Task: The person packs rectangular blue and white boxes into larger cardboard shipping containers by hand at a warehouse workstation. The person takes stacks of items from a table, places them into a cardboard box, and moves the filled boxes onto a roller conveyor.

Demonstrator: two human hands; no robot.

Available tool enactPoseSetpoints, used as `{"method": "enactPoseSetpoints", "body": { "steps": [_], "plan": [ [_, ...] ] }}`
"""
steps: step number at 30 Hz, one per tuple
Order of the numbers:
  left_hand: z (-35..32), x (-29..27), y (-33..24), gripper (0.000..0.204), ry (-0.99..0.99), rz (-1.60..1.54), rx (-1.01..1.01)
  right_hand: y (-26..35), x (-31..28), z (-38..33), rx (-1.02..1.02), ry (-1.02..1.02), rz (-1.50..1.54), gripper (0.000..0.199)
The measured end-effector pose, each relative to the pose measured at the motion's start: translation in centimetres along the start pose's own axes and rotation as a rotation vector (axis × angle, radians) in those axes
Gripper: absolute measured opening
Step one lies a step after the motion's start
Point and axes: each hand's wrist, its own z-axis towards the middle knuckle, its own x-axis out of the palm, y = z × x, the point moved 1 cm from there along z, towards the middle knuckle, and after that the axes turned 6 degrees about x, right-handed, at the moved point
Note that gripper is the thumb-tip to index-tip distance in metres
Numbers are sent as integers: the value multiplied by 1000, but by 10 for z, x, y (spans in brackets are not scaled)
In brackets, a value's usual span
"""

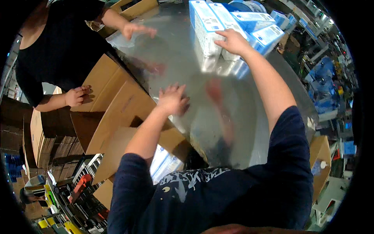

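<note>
My right hand (233, 42) reaches to the far side of the metal table (245, 105), its fingers stretched apart against a tall white-and-blue carton (207, 29). Further cartons stand beside it, one (269, 37) leaning at the right and another (253, 17) behind. Nearer to me, my left hand (172, 100) is spread over the table's left edge and holds nothing. Below my left forearm an open cardboard box (117, 124) has its flaps raised. Inside it lie white-and-blue packages (165, 162), partly hidden by my arm.
Across on the left stands a person in black, one hand (79, 96) on a box flap, the other (138, 30) over the table. Stacked flat cardboard (58, 146) is at the far left. Another cardboard box (320, 163) stands at the right, with cluttered shelving beyond.
</note>
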Motion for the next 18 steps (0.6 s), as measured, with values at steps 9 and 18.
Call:
{"method": "enactPoseSetpoints", "body": {
  "steps": [9, 18],
  "plan": [
    [32, 28, -7, 69, 111, 189, -91, -5, 43, 107, 309, 289, -14, 89],
    [33, 24, -4, 66, 90, 136, -123, 28, 5, 19, 257, 331, -118, 78]
  ]
}}
